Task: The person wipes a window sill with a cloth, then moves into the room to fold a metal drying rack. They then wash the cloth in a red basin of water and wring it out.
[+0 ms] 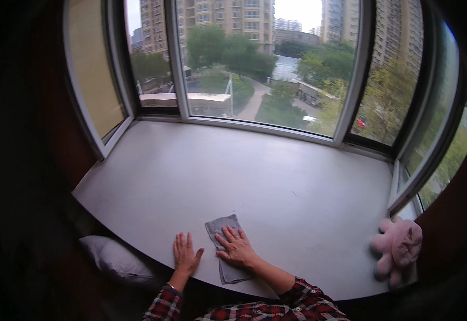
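A folded grey cloth [232, 273] lies flat on the white windowsill [190, 166] near its front edge. On top of it rests my right hand [236, 247], palm down, fingers spread, pressing the cloth against the surface. My left hand [187, 255] lies flat on the bare sill just left of the cloth, apart from it, with its fingers stretched out and nothing in them. Part of the cloth is hidden under my right palm.
A pink plush toy [399, 245] sits at the sill's right end. Below the front edge on the left is a pale cushion [117, 259]. Window frames [260, 127] enclose the far side, with an opened sash [95, 75] at left and angled panes at right.
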Tool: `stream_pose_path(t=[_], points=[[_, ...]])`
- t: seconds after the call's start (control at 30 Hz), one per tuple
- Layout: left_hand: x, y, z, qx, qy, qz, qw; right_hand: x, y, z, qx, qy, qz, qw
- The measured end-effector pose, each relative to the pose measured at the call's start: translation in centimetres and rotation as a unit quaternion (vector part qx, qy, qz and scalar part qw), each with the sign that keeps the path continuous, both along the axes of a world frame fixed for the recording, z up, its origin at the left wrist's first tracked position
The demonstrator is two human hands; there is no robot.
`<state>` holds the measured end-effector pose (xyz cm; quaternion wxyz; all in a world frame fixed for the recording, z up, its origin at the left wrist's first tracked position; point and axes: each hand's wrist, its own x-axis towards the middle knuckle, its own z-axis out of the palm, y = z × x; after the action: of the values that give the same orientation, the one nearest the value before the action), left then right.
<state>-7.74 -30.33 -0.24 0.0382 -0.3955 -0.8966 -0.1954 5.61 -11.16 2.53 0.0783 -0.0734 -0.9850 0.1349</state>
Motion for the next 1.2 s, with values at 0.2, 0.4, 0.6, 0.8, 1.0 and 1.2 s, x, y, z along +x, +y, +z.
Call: stream_pose_path(t=[0.2,0.4,0.6,0.8,1.0,1.2], points=[[0.3,-0.1,1.2,-0.046,-0.018,-0.003,0.999,10.3,11.8,-1.5,0.008,0.008,-0.275,0.961],[-0.1,0.0,0.8,-0.045,-0.009,-0.004,0.999,27.1,17.4,-1.9,0.019,0.004,-0.482,0.876],[0.5,0.8,1.5,-0.099,-0.010,0.014,0.995,38.0,17.4,-2.7,0.046,0.008,-0.571,0.820],[0.6,0.9,1.8,-0.139,0.005,0.027,0.990,30.5,19.2,-2.6,0.085,-0.022,-0.618,0.782],[-0.1,0.2,0.9,-0.121,0.013,0.022,0.992,15.9,15.9,-2.0,0.041,0.019,-0.476,0.878],[0.3,0.8,0.4,-0.107,0.024,0.007,0.994,8.2,5.6,0.0,0.006,-0.015,-0.249,0.968]])
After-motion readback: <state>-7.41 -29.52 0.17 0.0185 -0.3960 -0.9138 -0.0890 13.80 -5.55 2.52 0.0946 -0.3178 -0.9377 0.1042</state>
